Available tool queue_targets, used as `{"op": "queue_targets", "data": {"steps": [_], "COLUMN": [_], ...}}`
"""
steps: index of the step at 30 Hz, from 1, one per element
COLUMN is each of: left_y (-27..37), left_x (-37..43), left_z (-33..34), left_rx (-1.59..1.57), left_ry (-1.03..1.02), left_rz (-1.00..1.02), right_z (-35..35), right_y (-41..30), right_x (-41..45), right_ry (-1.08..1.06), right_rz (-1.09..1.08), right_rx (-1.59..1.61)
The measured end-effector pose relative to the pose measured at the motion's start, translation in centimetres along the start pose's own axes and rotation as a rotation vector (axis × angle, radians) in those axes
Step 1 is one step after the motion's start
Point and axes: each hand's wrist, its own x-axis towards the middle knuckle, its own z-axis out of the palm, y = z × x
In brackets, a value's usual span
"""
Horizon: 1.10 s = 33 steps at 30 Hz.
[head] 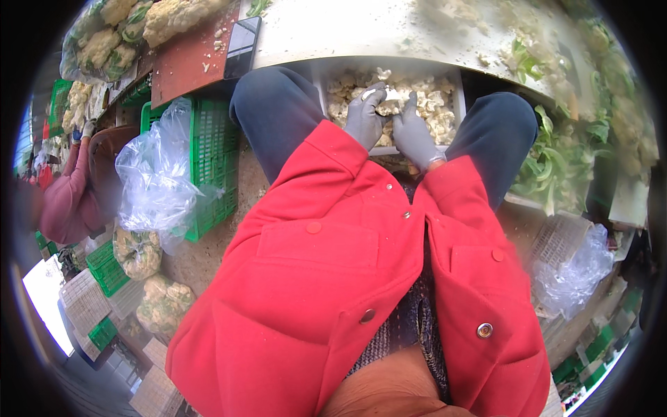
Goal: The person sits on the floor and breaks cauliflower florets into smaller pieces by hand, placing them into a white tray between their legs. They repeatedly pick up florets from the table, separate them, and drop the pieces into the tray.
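Observation:
Both hands wear grey gloves and work close together above a white crate [460, 107] of cut cauliflower florets [440, 112], between my knees. My left hand [363, 119] has its fingers closed around a pale cauliflower piece [388, 107]. At the right side of that piece is my right hand [416, 136], with one finger pointing up along it. Whether the right hand grips the piece or something small is hidden by the fingers. A narrow dark shape shows between the hands, too small to identify.
Above the crate runs a white tabletop [333, 36] with scraps and a smartphone [243, 47]. Cauliflower leaves [552, 156] pile up at right. Left are a green plastic crate [213, 161], a clear plastic bag [156, 167] and bagged cauliflowers [164, 305]. A co-worker's sleeve [70, 200] shows far left.

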Motion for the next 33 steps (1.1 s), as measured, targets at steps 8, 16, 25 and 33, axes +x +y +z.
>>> {"op": "queue_targets", "data": {"steps": [8,16,25,33], "left_y": [2.1,3.8,3.6,2.4], "left_x": [1.1,0.9,0.9,1.5], "left_z": [-0.7,-0.7,-1.3,-0.9], "left_rx": [-1.237,-1.271,-1.209,-0.84], "left_ry": [0.124,0.047,-0.075,-0.116], "left_rz": [-0.498,-0.454,-0.479,-0.311], "right_z": [-3.0,-4.9,-6.8,-4.3], "right_y": [0.7,-2.3,-4.4,-4.4], "right_x": [0.7,-1.1,-1.5,-0.9], "right_ry": [0.023,-0.104,-0.276,0.006], "right_rz": [0.101,-0.04,-0.02,-0.122], "right_rx": [0.387,0.284,0.376,0.291]}}
